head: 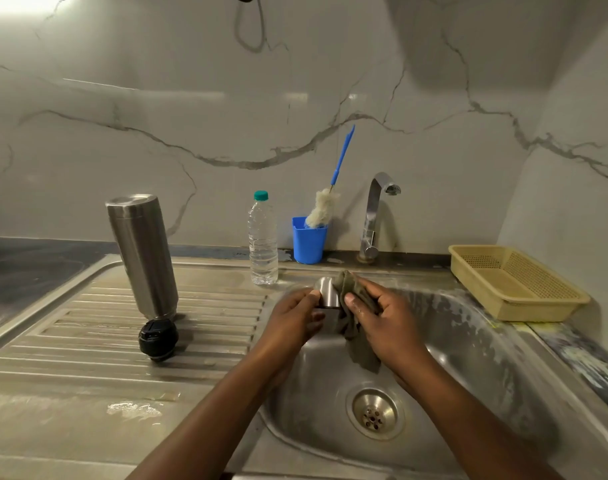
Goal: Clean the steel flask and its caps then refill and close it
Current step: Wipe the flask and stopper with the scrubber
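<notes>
The steel flask (143, 254) stands upside down on the ribbed draining board (87, 341), left of the sink. Its black inner stopper cap (158, 339) lies just in front of it. Over the sink bowl (468, 358), my left hand (295, 318) holds the small steel cup cap (328, 293). My right hand (382, 317) presses a grey-green cloth (352, 306) against that cap, and the cloth's tail hangs down into the bowl.
A clear water bottle (263, 239) with a green lid stands behind the sink. Beside it a blue cup (308, 242) holds a bottle brush (325, 207). The tap (375, 216) is off. A yellow plastic basket (510, 282) sits at the right.
</notes>
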{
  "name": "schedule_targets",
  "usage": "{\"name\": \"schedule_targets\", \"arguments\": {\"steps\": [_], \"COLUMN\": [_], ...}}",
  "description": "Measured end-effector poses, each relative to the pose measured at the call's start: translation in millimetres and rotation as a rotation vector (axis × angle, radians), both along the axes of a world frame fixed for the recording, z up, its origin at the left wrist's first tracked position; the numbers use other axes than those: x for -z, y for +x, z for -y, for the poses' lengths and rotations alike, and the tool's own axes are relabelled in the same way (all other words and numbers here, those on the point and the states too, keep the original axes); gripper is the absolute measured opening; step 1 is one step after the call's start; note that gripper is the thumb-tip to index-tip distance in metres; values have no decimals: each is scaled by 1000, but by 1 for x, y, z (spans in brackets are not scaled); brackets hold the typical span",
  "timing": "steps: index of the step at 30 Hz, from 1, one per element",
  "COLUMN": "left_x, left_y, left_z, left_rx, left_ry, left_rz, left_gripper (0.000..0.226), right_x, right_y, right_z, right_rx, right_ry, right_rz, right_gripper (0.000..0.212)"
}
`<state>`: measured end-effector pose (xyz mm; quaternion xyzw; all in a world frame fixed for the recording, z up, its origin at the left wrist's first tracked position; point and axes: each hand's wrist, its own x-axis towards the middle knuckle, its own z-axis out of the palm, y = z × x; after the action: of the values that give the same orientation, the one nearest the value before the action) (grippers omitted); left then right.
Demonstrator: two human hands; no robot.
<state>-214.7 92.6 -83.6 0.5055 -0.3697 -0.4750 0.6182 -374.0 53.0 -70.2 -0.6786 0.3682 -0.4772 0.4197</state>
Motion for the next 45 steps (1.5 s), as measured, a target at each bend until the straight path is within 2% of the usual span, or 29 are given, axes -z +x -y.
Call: {"name": "schedule_targets", "arguments": {"steps": [4, 6, 9, 12, 14, 17, 20, 23, 25, 27, 30, 32, 34, 36, 41, 43, 45], "left_x": [2, 2, -2, -5, -5, -5, -3, -3, -4, -4, -5, -6, -7, -6, -5, -6, -9], "left_y": [2, 3, 3, 1, 2, 6, 8, 6, 5, 5, 5, 6, 9, 12, 6, 4, 4], "left_z": [-3, -4, -8, -9, -9, -7, -6, -5, -6, -6, -7, -6, -5, -4, -3, -4, -7], "left_rx": [33, 51, 119, 143, 128, 79, 43, 58, 105, 152, 174, 154, 124, 94, 66, 101, 138], "left_ry": [-56, -84, -104, -113, -113, -103, -93, -103, -104, -104, -126, -155, -159, -151, -129, -141, -144], "left_rz": [152, 137, 35, -7, -13, -65, -81, -83, -91, -97, -105, -107, -121, -138, -91, -101, -155], "left_gripper": [34, 35, 38, 40, 39, 36, 35, 33, 36, 38, 36, 39, 42, 41, 29, 30, 31], "right_x": [1, 0, -1, -1, -2, -3, -1, -1, -1, -2, 0, 2, 4, 3, -2, -3, -4], "right_y": [-1, -3, -4, -4, -3, -2, 0, 1, 0, -1, -1, 1, 4, 3, -2, -2, -2], "right_z": [2, 3, 2, 1, -2, -5, -5, -6, -3, -1, 2, 0, -3, -3, -2, -2, -2], "right_rx": [42, 81, 84, 47, -13, -63, -65, -41, -16, -6, -26, -31, -36, -31, 39, 49, 33], "right_ry": [-104, -115, 2, 177, 211, 77, -114, -173, -137, -19, 151, 189, 156, 25, -206, -190, -77], "right_rz": [4, 29, 78, 91, 85, 9, -77, -56, -2, 67, 92, 58, 39, 2, 23, 59, 105], "right_gripper": [34, 28, 14, 19, 20, 18, 34, 38, 27, 19, 19, 18, 15, 14, 33, 28, 20]}}
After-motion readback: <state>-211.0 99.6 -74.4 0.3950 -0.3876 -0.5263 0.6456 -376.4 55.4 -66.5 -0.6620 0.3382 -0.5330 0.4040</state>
